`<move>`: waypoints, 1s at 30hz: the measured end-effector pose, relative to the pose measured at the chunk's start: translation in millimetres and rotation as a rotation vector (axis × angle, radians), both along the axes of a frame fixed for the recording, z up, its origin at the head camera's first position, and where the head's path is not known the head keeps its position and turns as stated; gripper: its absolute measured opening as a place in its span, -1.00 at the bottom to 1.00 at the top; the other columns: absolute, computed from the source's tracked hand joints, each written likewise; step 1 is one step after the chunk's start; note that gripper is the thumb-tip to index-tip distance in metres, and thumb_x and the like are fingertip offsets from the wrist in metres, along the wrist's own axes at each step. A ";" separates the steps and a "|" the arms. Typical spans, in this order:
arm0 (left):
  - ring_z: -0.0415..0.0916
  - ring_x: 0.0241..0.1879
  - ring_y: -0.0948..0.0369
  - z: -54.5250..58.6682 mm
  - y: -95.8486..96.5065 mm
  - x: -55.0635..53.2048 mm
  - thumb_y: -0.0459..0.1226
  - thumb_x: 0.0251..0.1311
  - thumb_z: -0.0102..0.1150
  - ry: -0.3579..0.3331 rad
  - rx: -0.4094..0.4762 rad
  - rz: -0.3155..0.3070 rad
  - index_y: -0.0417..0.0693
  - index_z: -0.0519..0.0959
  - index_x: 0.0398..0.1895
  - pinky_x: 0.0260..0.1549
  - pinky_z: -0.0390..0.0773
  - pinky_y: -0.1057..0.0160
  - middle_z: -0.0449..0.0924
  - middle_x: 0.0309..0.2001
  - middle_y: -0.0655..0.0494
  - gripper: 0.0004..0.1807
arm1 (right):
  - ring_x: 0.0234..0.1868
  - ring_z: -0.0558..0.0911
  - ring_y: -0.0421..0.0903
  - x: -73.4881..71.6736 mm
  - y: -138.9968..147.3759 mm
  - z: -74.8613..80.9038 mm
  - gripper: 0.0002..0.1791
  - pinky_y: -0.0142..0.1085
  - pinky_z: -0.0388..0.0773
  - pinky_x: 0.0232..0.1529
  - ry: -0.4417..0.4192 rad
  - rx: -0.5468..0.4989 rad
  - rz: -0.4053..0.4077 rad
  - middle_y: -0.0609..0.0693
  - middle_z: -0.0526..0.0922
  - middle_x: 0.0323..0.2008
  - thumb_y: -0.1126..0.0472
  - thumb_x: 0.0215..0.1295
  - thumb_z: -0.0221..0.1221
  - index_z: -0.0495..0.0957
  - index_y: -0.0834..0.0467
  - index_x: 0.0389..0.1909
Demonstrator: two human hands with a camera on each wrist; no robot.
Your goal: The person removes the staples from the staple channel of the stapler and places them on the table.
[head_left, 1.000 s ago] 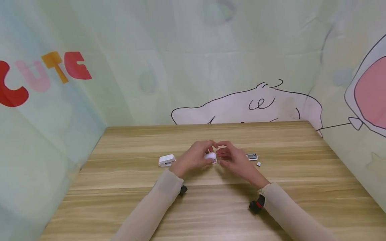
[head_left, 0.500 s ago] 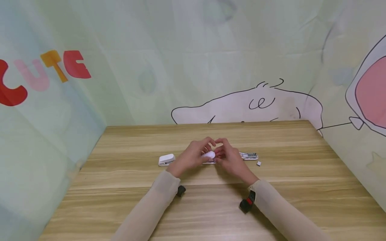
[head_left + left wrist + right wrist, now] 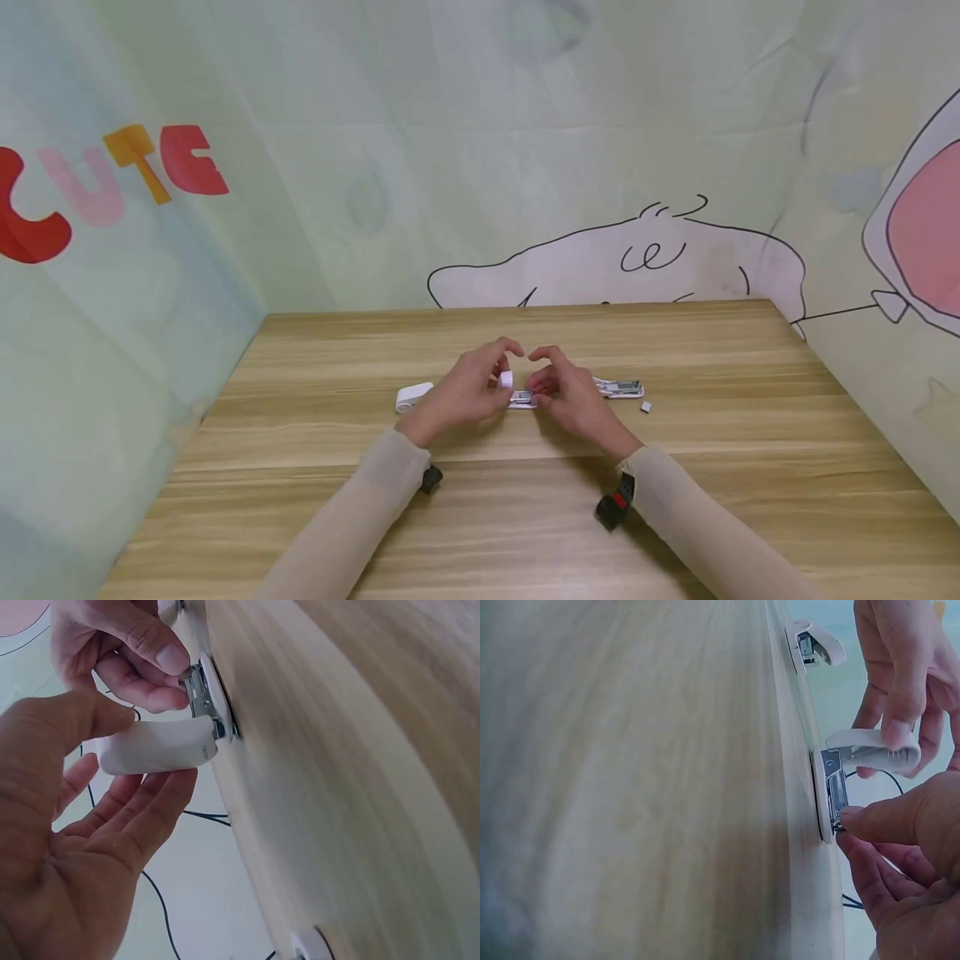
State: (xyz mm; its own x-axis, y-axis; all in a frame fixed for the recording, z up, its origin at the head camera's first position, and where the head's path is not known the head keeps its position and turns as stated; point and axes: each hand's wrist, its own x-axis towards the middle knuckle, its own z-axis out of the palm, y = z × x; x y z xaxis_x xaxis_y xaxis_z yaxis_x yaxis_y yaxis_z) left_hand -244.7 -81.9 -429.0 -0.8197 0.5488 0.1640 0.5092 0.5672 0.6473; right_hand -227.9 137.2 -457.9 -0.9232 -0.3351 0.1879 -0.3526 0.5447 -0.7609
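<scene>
A small white stapler (image 3: 522, 400) stands on the table between the two hands, its top cover (image 3: 157, 746) swung up away from the metal staple channel (image 3: 835, 784). My left hand (image 3: 465, 390) grips that raised cover between thumb and fingers. At the other end, my right hand (image 3: 566, 398) has thumb and a fingertip pinched on the tip of the channel, as the right wrist view shows. Whatever sits between those fingertips is hidden. The stapler's base (image 3: 820, 799) rests on the tabletop.
Left of the hands lies another white stapler (image 3: 412, 397). A stapler with its metal channel showing (image 3: 622, 388) lies to the right, partly behind my right hand, with a tiny pale block (image 3: 646, 407) near it. A printed cloth (image 3: 345, 167) hangs behind the wooden table (image 3: 510, 517).
My right hand has come left onto the stapler's tip. My left hand has shifted left, tipping the cover up and back, so more of the metal channel shows.
</scene>
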 end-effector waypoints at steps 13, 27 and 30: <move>0.54 -0.15 0.12 2.4 -25.2 1.5 -0.45 0.21 0.32 -0.010 -0.125 -0.022 -0.08 0.48 0.35 -0.01 0.58 0.13 0.66 -0.06 -0.07 -0.41 | -0.03 0.76 -0.07 -0.2 0.4 0.7 -0.64 -0.05 0.72 0.15 0.013 0.107 0.079 0.03 0.82 -0.08 0.49 0.35 0.29 0.71 0.17 0.11; 0.58 -0.21 0.22 1.4 -24.4 -0.2 -0.47 0.25 0.38 -0.061 -0.103 -0.041 -0.08 0.46 0.40 -0.01 0.58 0.17 0.71 -0.18 0.09 -0.36 | -0.03 0.68 -0.11 -5.6 -2.6 -4.0 -0.78 -0.16 0.57 0.07 0.088 0.164 0.128 -0.05 0.79 -0.05 0.37 0.28 0.42 0.80 0.01 -0.15; 0.58 -0.21 0.22 1.2 -24.4 -0.5 -0.47 0.26 0.39 -0.057 -0.099 -0.045 -0.08 0.46 0.40 -0.03 0.58 0.19 0.72 -0.17 0.07 -0.36 | -0.02 0.67 -0.09 -6.7 -3.5 -4.1 -0.80 -0.15 0.57 0.06 0.083 0.185 0.121 -0.04 0.77 -0.05 0.37 0.28 0.42 0.80 0.01 -0.18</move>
